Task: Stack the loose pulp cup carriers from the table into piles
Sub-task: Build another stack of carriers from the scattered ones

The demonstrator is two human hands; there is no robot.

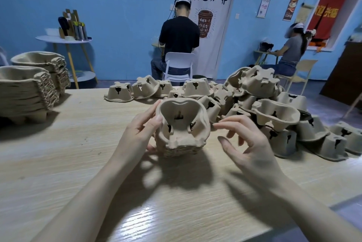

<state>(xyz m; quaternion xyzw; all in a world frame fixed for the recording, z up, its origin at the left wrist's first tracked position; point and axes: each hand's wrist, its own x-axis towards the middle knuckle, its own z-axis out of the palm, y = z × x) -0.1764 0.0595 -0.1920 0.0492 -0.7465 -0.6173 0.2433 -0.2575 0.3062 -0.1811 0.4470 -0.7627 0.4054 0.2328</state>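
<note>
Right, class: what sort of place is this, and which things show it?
Probably a coffee-shop-themed workroom: a coffee cup banner, coffee posters on blue walls, and heaps of pulp cup carriers on a wooden table.

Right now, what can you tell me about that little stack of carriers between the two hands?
The small stack of carriers is tan moulded pulp, several nested so their ridged edges show in layers at the bottom. It sits cup side up on the wooden table, with dark slots in its pockets. The left hand holds its left side; the right hand hovers just right of it, fingers loosely curled, not touching.
</note>
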